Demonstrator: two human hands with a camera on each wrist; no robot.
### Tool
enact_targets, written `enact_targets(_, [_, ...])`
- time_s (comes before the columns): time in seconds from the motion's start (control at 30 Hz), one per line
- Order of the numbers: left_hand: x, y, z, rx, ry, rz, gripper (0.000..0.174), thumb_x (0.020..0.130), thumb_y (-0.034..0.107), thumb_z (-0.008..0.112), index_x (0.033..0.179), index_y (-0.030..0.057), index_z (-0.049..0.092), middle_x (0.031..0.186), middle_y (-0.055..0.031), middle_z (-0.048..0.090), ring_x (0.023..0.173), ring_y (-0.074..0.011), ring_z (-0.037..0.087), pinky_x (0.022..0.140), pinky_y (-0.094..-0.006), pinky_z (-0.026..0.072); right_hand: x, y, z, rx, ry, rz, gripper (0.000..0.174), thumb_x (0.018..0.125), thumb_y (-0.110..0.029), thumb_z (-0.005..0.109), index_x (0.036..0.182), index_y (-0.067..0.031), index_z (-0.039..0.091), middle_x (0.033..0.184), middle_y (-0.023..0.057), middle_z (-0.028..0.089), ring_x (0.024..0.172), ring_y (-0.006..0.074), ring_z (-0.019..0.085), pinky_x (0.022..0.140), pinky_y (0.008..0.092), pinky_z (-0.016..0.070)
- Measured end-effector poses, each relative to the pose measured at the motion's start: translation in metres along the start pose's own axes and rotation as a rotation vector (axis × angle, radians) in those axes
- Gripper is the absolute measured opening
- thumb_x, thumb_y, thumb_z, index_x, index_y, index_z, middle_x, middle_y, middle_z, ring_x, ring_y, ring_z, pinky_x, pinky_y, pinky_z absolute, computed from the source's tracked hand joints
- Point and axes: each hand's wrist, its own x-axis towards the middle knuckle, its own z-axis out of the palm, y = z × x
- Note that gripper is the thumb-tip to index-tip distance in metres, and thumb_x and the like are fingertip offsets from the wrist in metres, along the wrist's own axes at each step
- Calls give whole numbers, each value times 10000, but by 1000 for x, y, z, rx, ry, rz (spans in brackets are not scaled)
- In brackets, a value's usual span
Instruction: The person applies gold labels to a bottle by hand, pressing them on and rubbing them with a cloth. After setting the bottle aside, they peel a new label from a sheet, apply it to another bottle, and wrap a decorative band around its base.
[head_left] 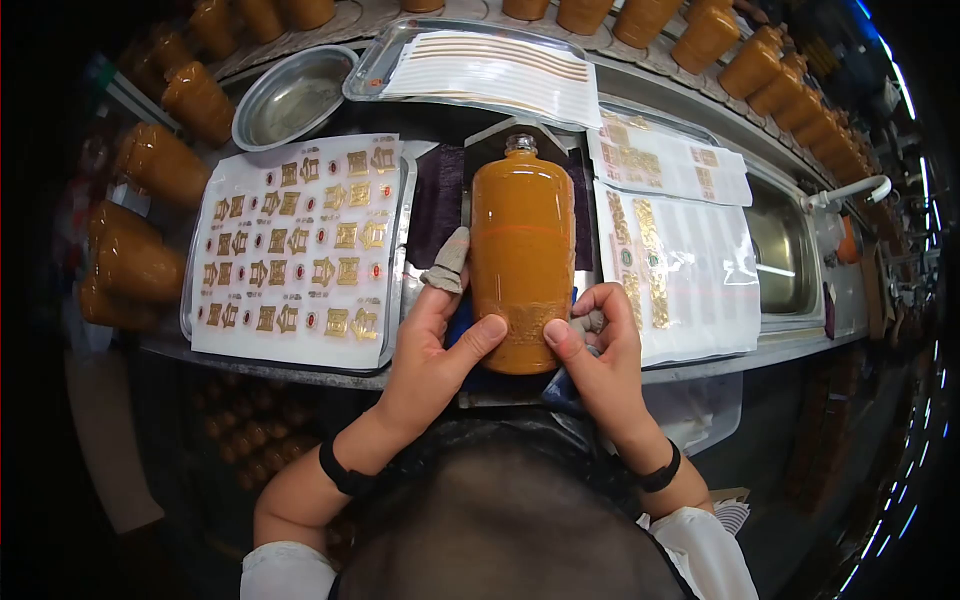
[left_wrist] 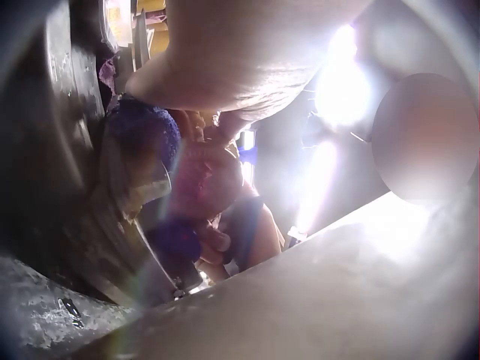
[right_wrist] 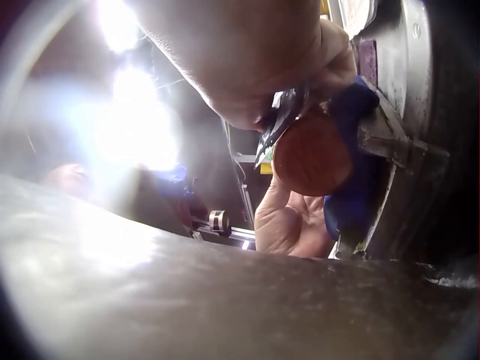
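Observation:
An orange-brown glazed bottle (head_left: 522, 240) with a clear glass neck lies between the two hands in the head view, neck pointing away. The left hand (head_left: 430, 345) grips its lower left side, thumb on the front, a grey cover on a fingertip. The right hand (head_left: 605, 365) holds the lower right side, thumb pressed near the base, other fingers curled behind. A raised or patterned band crosses the bottle's lower front. In the right wrist view, the round bottle base (right_wrist: 311, 154) shows beside a blue cloth (right_wrist: 352, 157). The left wrist view is partly washed out by glare.
Left of the bottle, a sheet of gold and red stickers (head_left: 290, 250) lies on a tray. More sticker sheets (head_left: 690, 270) lie right, beside a sink (head_left: 785, 250). Behind are a metal bowl (head_left: 290, 100) and a tray of strips (head_left: 490, 70). Several similar bottles (head_left: 755, 65) line the edges.

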Motion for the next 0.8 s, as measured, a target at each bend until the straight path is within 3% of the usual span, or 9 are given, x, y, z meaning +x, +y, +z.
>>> enact_targets(0.8, [2, -2, -3, -3, 11, 17, 732, 958, 84, 627, 1531, -68, 198, 1576, -191, 288, 1469, -249, 268, 1196, -353, 200, 0, -7, 2, -34, -22, -28, 364, 890, -241, 748, 1005, -65, 451, 828, -31, 462, 669, 3, 422, 568, 159, 359])
